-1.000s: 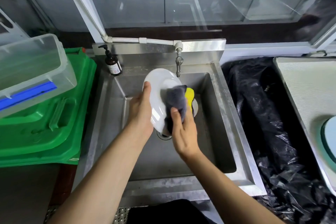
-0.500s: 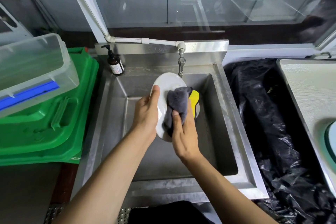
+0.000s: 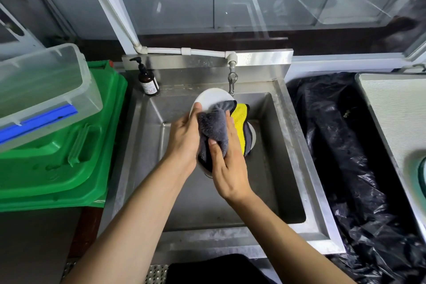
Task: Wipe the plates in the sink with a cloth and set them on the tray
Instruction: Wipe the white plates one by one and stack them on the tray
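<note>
A stainless-steel sink unit [image 3: 306, 196] is seen, with a brown pump bottle [image 3: 148, 80] stood on its back left ledge. A white plate [image 3: 252, 136] is partly visible down in the basin. A pale, steel-edged worktop [image 3: 396, 117] is seen at the right, well apart.

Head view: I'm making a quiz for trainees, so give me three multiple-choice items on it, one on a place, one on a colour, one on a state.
1. Where does the soap bottle stand?
A. On the sink's back left corner
B. On the green bin
C. In the basin

2. What colours is the cloth?
A. Red and white
B. Grey and yellow
C. All blue

3. How is the plate held?
A. Flat on the basin floor
B. Lying on the tray
C. Tilted on edge over the basin

Answers: 1 A, it stands on the ledge left of the tap. 2 B, grey pile with a yellow side. 3 C, the left hand holds its rim while the right hand presses the cloth on it.
</note>
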### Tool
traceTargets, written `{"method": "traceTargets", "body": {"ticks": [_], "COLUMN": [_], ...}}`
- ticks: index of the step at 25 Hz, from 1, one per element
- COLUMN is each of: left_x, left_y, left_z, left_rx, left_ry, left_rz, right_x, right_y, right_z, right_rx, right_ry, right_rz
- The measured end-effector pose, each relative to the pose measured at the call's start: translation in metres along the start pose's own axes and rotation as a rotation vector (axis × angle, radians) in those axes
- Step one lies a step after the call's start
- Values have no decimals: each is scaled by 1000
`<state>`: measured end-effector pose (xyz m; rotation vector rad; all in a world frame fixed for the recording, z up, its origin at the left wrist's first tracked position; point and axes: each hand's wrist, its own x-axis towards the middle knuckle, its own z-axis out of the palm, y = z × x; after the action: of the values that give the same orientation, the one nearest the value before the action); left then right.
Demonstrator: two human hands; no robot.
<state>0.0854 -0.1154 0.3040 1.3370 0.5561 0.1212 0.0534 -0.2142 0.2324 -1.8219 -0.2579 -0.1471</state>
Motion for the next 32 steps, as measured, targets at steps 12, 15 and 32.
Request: {"method": "traceTargets", "body": {"ticks": [12,15,32], "left_x": [1,-1,-10], "left_y": [-4,-11,-9], "left_z": [-7,-9,-1], "left_rx": [56,101,-24], "left_ry": [-80,-93,-146], "left_rz": [9,57,30], "right_x": [46,66,76], "right_y": [2,8,-7], "right_z": [-19,-31,-28], "right_rx": [-33,39,-156], "right_ry": [7,65,-5], "right_rz": [-158,88,-295]}}
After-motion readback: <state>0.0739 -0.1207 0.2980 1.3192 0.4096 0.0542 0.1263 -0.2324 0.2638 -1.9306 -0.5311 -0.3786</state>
